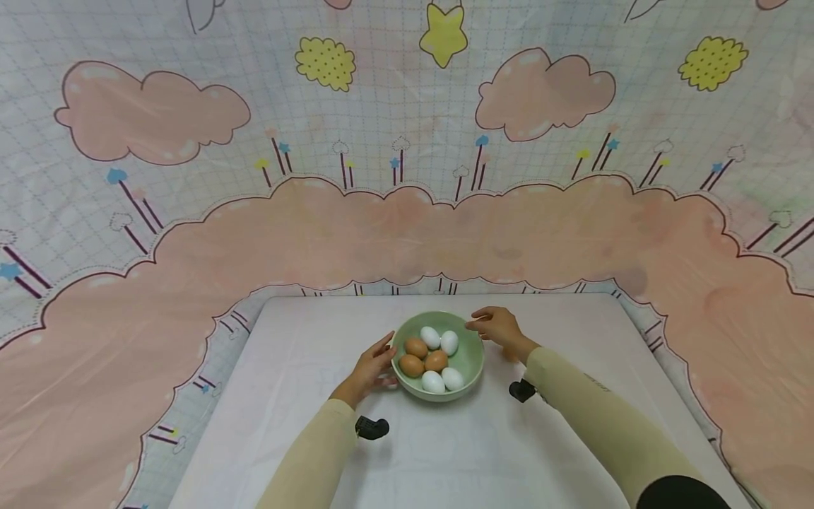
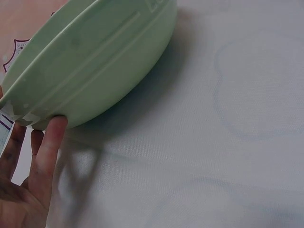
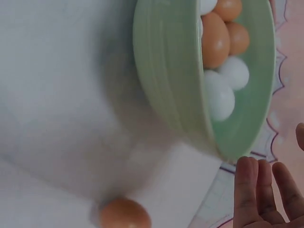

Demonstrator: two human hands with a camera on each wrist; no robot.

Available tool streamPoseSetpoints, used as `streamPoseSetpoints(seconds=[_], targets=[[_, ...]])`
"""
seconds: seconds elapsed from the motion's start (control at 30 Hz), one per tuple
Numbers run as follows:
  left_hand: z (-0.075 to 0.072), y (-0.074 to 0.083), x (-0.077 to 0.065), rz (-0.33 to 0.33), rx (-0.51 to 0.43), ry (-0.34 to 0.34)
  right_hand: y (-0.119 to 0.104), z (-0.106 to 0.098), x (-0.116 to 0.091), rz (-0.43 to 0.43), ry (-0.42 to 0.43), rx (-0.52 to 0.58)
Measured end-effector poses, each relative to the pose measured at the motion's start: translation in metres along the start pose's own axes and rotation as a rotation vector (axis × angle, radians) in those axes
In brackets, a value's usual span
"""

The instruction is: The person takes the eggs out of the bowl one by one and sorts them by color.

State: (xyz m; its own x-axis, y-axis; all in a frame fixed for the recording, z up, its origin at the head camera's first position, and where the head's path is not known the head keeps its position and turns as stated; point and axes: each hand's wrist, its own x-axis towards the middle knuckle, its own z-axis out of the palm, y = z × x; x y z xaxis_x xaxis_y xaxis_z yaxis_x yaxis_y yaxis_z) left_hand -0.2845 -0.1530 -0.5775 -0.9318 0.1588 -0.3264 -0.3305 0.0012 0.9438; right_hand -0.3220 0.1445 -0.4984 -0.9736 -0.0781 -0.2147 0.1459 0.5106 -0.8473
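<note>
A light green bowl (image 1: 472, 360) stands on the white table, holding three brown eggs (image 1: 411, 366) and several white eggs (image 1: 449, 343). My left hand (image 1: 371, 367) is at the bowl's left side, and in the left wrist view its extended fingertips touch the outer wall. On the far right, my right hand (image 1: 502, 327) reaches to the rim. The right wrist view shows its fingers (image 3: 245, 190) loosely straight, tips right at the rim, with nothing held. Another brown egg (image 3: 125, 216) lies on the table right of the bowl, partly hidden under my right hand in the head view.
The white table (image 1: 305, 339) reaches back to a patterned cloth (image 1: 445, 233) with pink clouds, which hangs behind and runs along both sides. Dark wrist devices (image 1: 372, 428) sit at both sleeve cuffs.
</note>
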Motion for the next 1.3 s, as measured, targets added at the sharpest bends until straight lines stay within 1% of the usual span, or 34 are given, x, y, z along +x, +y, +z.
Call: streamPoseSetpoints(seconds=[0.13, 0.23, 0.37, 0.5, 0.57, 0.67, 0.77, 0.8, 0.97, 1.07, 1.2, 1.3], targets=[[0.000, 0.001, -0.001, 0.002, -0.002, -0.007, -0.004, 0.014, 0.003, -0.029, -0.016, -0.009], [0.000, 0.002, -0.003, 0.010, 0.000, -0.013, -0.006, 0.025, 0.004, -0.067, -0.025, -0.052], [0.000, 0.002, -0.004, 0.005, 0.000, -0.010, -0.007, 0.037, 0.003, -0.125, -0.057, -0.123], [0.000, 0.002, -0.003, -0.003, -0.002, -0.004, -0.008, 0.049, 0.000, -0.202, -0.098, -0.156], [0.000, 0.001, -0.003, -0.003, -0.004, -0.003, -0.007, 0.055, 0.000, -0.241, -0.124, -0.141], [0.001, 0.001, -0.002, -0.003, -0.008, 0.002, -0.002, 0.062, 0.003, -0.330, -0.169, -0.134], [0.001, 0.001, -0.002, -0.004, -0.010, 0.004, 0.003, 0.069, 0.004, -0.374, -0.201, -0.142], [0.001, 0.001, -0.002, -0.005, -0.011, 0.005, 0.004, 0.071, 0.004, -0.375, -0.205, -0.162], [-0.001, -0.002, 0.000, -0.009, -0.013, -0.008, 0.003, 0.078, -0.001, -0.320, -0.202, -0.248], [-0.002, -0.002, 0.000, -0.004, -0.012, -0.016, 0.002, 0.079, -0.002, -0.339, -0.205, -0.280], [-0.002, -0.002, 0.000, 0.002, -0.016, -0.016, 0.004, 0.082, -0.001, -0.387, -0.195, -0.321], [-0.002, -0.002, 0.001, 0.002, -0.018, -0.014, 0.006, 0.085, 0.000, -0.394, -0.193, -0.349]])
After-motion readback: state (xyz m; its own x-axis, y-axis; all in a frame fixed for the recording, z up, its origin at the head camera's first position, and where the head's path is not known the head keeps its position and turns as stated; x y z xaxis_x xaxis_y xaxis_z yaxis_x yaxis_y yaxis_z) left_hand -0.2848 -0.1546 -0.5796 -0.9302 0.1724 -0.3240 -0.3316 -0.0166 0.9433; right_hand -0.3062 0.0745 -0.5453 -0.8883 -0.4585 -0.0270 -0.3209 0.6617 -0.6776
